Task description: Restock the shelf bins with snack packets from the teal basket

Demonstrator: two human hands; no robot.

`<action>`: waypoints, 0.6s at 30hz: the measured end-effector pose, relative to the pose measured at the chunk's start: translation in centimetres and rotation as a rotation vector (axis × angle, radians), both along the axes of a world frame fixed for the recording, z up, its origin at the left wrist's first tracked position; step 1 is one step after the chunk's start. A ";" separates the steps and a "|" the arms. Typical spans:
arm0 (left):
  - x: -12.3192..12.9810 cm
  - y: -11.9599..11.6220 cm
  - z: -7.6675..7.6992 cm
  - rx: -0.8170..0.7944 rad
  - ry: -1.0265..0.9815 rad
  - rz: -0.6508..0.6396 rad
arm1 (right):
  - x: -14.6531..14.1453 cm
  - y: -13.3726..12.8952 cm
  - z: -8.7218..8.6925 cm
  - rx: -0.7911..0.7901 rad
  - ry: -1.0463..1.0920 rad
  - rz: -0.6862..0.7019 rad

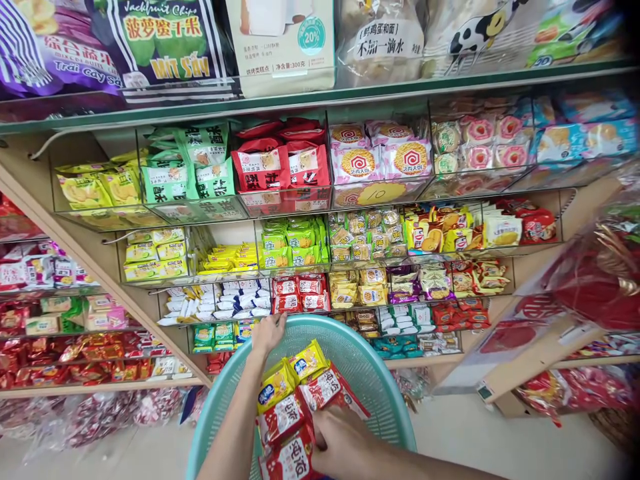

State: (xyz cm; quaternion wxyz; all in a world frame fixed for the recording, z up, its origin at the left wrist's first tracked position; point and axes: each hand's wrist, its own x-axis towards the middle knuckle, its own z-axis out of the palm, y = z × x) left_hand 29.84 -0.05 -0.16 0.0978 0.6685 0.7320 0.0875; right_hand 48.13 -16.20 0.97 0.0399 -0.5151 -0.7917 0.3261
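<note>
A turquoise plastic basket (pixel 397 393) stands low before the shelves, with yellow snack packets (pixel 277 385) and red-and-white snack packets (pixel 285 417) inside. At the basket's far rim is my left hand (pixel 269 333), its fingers bent over the edge and their tips hidden. My right hand (pixel 345 437) is down in the basket, fingers curled against the red-and-white packets and closed on one of them. Part of that packet lies hidden under the hand.
Tiered shelves with clear dividers hold wrapped snacks, among them red packets (pixel 300 293) just beyond the basket. A glass shelf edge (pixel 320 93) crosses above, carrying large bags. More shelves of red packets (pixel 80 347) stand left. A wooden post (pixel 115 267) slants at left.
</note>
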 end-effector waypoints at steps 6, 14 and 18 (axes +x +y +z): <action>0.0 0.1 0.3 -0.009 0.015 0.010 | -0.1 0.2 0.2 0.035 -0.098 0.069; -0.4 0.1 0.2 -0.006 0.010 0.004 | 1.9 5.9 3.6 0.261 0.102 -0.159; -0.7 0.2 0.1 -0.014 0.000 0.019 | 3.5 13.0 3.4 0.470 0.217 -0.265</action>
